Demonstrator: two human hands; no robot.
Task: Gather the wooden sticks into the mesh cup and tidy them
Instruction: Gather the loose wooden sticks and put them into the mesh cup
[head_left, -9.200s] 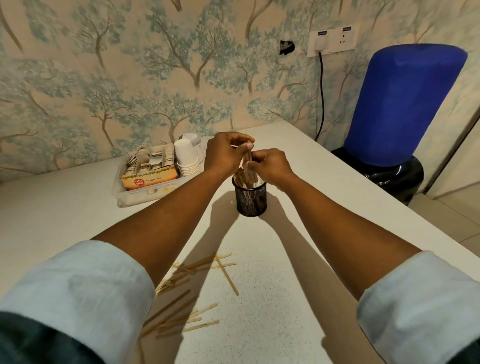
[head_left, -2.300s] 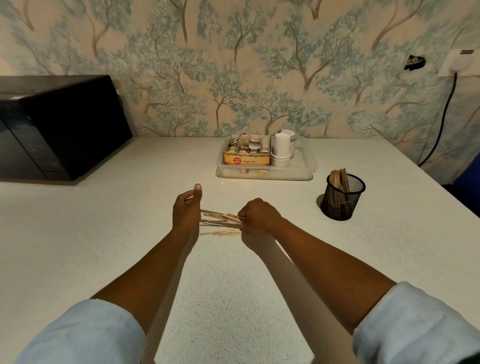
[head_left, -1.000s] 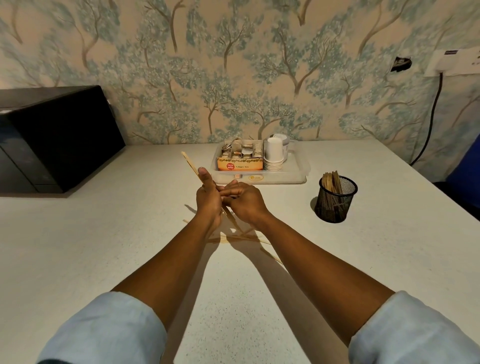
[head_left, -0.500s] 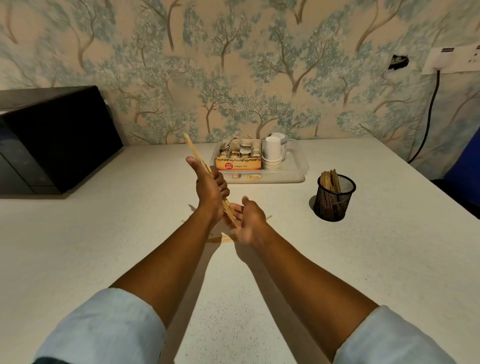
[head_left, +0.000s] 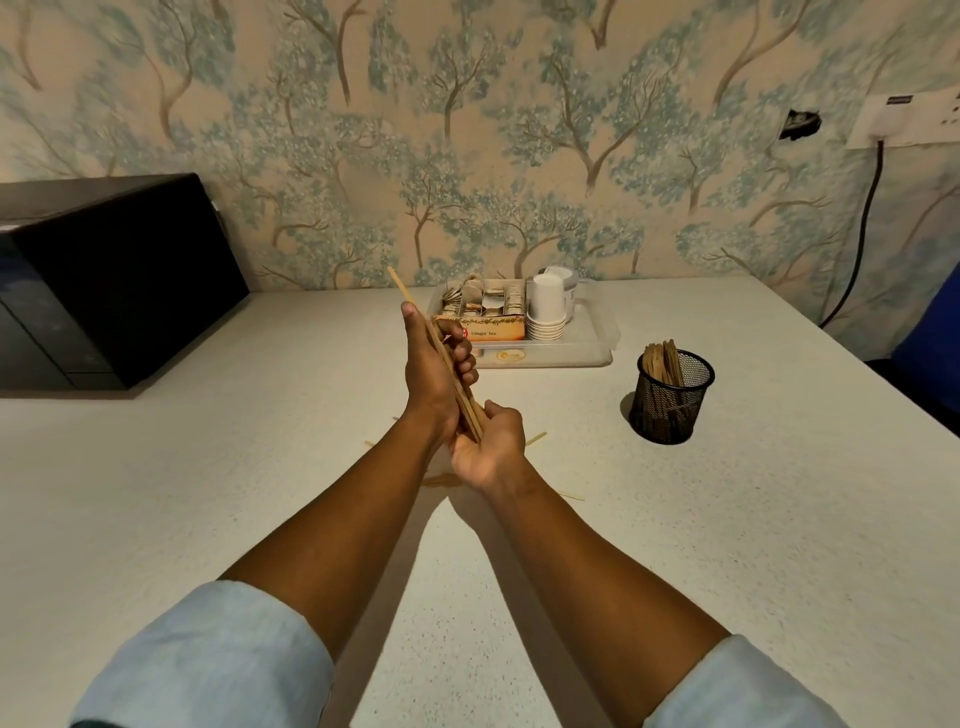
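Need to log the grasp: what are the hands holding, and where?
Left hand grips wooden sticks mid-length; right hand cups their lower ends.

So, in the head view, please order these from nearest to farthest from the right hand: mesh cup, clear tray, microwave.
From the right hand:
1. Clear tray, straight behind it.
2. Mesh cup, to its right, slightly farther.
3. Microwave, far left.

"Ginger Tea" on the orange box (head_left: 488, 332); its red logo unreadable
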